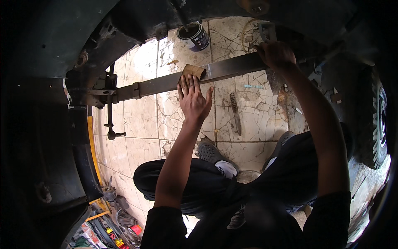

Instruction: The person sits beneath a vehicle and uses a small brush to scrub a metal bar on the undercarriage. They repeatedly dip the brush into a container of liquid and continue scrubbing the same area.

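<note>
Head view: left hand [194, 101] palm-down on brown sheet [194, 71]

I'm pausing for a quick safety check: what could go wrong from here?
The brown sheet under the fingers of the left hand might slip on the metal bar, scraping bare skin against its edge. The can on the tiles beyond the bar could get knocked over. The long narrow tool lying loose near the grey shoe might slide underfoot.
</note>
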`<state>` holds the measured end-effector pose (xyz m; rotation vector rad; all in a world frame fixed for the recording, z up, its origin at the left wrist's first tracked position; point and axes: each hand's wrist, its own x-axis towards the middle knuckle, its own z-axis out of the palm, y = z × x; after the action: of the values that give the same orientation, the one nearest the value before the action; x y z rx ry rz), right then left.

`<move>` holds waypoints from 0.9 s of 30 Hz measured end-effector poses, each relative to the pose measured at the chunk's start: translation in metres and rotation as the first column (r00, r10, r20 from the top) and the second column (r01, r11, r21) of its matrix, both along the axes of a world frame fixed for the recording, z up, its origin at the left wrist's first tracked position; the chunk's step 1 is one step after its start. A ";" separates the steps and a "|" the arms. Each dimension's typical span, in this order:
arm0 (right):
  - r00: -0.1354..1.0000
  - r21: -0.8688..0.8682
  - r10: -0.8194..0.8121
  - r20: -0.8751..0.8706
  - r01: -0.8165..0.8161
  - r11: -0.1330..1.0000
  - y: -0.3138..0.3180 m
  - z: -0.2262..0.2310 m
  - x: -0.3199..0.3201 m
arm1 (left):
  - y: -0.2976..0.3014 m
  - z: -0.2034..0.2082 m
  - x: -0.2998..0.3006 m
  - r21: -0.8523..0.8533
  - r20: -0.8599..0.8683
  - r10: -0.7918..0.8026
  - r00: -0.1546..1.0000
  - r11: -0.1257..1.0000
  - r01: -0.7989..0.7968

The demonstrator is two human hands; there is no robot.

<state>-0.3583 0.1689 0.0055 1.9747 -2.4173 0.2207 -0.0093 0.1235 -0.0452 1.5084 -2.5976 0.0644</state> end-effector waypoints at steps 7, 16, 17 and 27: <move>0.998 0.055 -0.027 0.055 0.024 0.998 -0.001 0.008 0.009 | -0.021 -0.012 -0.002 -0.035 -0.080 0.052 0.995 0.998 -0.055; 1.000 -0.125 0.019 0.005 -0.019 0.992 0.000 -0.005 0.002 | -0.021 -0.005 -0.002 0.006 -0.010 0.009 1.000 1.000 -0.009; 1.000 -0.127 0.021 0.002 -0.021 0.992 -0.001 -0.006 0.004 | -0.027 -0.005 -0.003 -0.008 -0.027 0.014 1.000 1.000 -0.014; 1.000 -0.160 0.021 -0.012 -0.023 0.987 0.000 -0.007 0.001 | -0.018 0.000 0.003 0.058 -0.080 -0.030 0.996 0.998 0.035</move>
<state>-0.3571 0.1686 -0.0017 1.9289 -2.2920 0.3914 -0.0059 0.1051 -0.0455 1.4556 -2.5824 -0.0756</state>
